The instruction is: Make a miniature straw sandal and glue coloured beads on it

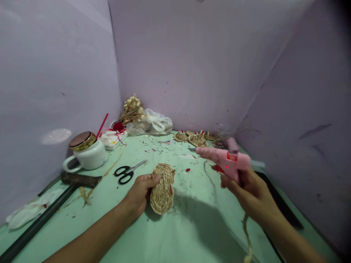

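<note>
Toward six o'clock, the left hand (138,193) pinches the coiled straw piece (162,191) by its edge, likely to bare its face. At four o'clock, the right hand's (251,195) fingers wrap the glue gun (234,166).

Dim; glare spot (56,136) on L wall (57,65), lg soft shadow (211,219) across table (131,237), red LED (226,167) lit on gun (233,168), wide-angle stretch, dark TR corner (346,11).

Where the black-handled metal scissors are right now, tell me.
In the head view, the black-handled metal scissors lie left of centre on the pale green tabletop, just beyond the left hand and to the right of the white rounded mug.
</note>
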Tool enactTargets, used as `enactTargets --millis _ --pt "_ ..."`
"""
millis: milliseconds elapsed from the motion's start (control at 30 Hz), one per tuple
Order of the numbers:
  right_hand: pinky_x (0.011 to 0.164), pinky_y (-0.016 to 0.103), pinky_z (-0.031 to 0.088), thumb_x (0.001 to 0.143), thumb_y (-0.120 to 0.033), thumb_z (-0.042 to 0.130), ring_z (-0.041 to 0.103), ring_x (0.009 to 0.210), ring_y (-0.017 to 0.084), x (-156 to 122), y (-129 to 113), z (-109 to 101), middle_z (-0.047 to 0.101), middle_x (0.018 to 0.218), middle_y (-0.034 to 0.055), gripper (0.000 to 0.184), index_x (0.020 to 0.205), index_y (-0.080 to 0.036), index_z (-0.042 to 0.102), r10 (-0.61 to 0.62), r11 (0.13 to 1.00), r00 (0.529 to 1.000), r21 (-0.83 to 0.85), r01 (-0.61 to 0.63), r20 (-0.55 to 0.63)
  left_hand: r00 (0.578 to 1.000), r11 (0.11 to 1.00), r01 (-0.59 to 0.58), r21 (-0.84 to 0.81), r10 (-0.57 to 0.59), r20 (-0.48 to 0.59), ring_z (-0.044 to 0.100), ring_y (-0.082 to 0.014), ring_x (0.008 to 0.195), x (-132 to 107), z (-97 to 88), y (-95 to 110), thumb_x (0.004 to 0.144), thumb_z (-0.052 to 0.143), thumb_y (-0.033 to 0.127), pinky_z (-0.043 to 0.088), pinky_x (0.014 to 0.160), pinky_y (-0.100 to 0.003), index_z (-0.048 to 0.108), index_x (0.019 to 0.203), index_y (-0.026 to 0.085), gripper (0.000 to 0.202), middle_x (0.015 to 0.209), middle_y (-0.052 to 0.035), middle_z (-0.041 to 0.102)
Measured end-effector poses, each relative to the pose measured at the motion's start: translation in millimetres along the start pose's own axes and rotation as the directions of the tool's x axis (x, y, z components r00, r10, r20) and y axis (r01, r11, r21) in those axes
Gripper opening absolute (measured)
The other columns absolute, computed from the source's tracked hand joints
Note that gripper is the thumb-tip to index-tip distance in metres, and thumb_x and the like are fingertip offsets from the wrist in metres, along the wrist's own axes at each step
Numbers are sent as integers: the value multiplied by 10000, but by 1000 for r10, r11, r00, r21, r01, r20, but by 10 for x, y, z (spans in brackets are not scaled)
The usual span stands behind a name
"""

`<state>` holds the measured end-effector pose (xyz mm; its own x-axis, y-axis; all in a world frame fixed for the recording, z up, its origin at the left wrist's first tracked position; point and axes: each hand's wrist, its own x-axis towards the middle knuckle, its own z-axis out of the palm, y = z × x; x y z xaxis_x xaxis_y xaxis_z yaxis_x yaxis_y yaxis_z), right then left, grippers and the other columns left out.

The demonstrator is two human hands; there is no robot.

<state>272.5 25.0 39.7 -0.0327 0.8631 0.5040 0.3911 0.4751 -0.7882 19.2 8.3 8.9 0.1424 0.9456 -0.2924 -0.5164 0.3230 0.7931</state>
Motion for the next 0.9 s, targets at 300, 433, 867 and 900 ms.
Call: enactTargets --millis 300,433,867,900 --pt "732 345 553 744 -286 620 641 906 284 -739 479 144 703 945 81 339 1076 -216 619 -12 997 994 -70 19 106 1000 999 -11 40 11 6 635 -215 550 27 -26 -65 629 712 276 488 595 -317 667 646 62 220 590 -131 691" --pt "766 329 539 773 -256 591 647 878 255 -727 545 120 701 902 69 344 1114 -209 596 -93 986 975 -118 119 204 1000 997 12 81 -13 7 642 -239 562 9 -1 -56 630 708 315 491 601 -346 665 684 56 268 621 -158 698" --pt "712 298 553 787 -216 548 668 804 231 -728 366 150 696 941 57 330 1115 -235 583 -190 956 962 -186 227 194 1000 992 -31 124 31 0 647 -253 582 14 -9 -79 613 721 348 489 603 -366 666 685 57 305 627 -156 698" --pt "709 294 554 786 -213 548 670 793 228 -726 364 150 695 947 57 337 1121 -234 577 -197 953 962 -193 234 190 1000 992 -30 126 31 -1 647 -252 582 14 -9 -80 614 720 347 488 604 -365 665 690 55 307 628 -158 698"
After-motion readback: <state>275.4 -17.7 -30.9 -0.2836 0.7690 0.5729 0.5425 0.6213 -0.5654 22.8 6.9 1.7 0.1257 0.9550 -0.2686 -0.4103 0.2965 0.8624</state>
